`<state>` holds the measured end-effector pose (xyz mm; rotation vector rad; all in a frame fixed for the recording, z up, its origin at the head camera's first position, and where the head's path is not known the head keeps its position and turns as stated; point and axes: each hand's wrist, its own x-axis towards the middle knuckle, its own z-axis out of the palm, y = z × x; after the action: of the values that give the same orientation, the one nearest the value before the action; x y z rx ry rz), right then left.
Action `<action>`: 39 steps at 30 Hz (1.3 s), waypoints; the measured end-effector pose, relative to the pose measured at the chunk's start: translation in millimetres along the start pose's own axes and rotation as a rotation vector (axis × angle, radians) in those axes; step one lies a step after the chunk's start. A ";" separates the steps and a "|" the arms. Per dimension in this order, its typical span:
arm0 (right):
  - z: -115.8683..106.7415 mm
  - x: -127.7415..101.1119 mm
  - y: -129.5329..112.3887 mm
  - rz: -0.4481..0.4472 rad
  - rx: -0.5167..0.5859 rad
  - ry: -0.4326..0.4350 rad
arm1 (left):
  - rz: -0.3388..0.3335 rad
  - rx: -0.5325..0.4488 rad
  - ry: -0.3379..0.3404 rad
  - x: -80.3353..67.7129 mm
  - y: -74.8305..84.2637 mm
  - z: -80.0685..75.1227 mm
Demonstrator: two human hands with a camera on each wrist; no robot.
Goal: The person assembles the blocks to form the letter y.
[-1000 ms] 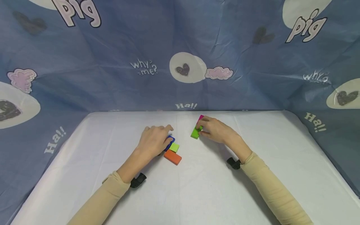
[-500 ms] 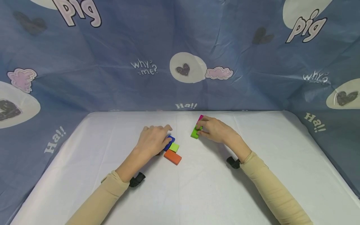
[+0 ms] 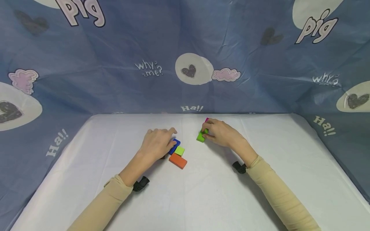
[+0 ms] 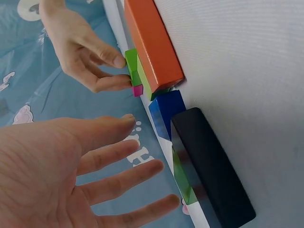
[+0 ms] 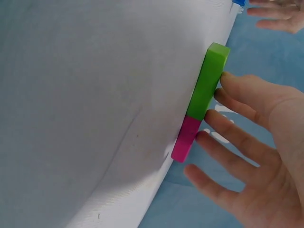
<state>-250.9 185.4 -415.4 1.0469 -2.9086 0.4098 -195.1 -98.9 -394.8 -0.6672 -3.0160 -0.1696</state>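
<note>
Green block [image 5: 206, 83] and pink block [image 5: 186, 139] lie end to end on the bench [image 3: 214, 195], by your right hand [image 3: 222, 133], fingers spread; you're probably aligning them, so nudge evenly, with your spread left hand [image 3: 155, 143] near the blue block [image 3: 174, 146]

blue cloth [image 3: 121, 93] is hanging behind white table [image 3: 202, 199] | pink clouds [image 3: 226, 74] are showing on the cloth | word "pig" [image 3: 318, 28] is showing twice up high

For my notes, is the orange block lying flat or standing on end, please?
Flat: the head view shows the orange block lengthwise along the table.
</note>
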 end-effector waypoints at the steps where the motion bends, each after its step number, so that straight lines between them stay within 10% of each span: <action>1: -0.2 -0.1 0.0 -0.001 0.001 0.001 | 0.002 0.000 0.001 0.1 0.1 -0.2; 39: -1.8 -1.6 -2.1 0.030 0.033 -0.029 | 0.138 -0.022 -0.189 -8.7 0.4 -9.6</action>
<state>-248.4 185.3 -413.3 1.0234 -2.9560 0.4497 -186.8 -103.3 -385.8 -0.9409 -3.1333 -0.1414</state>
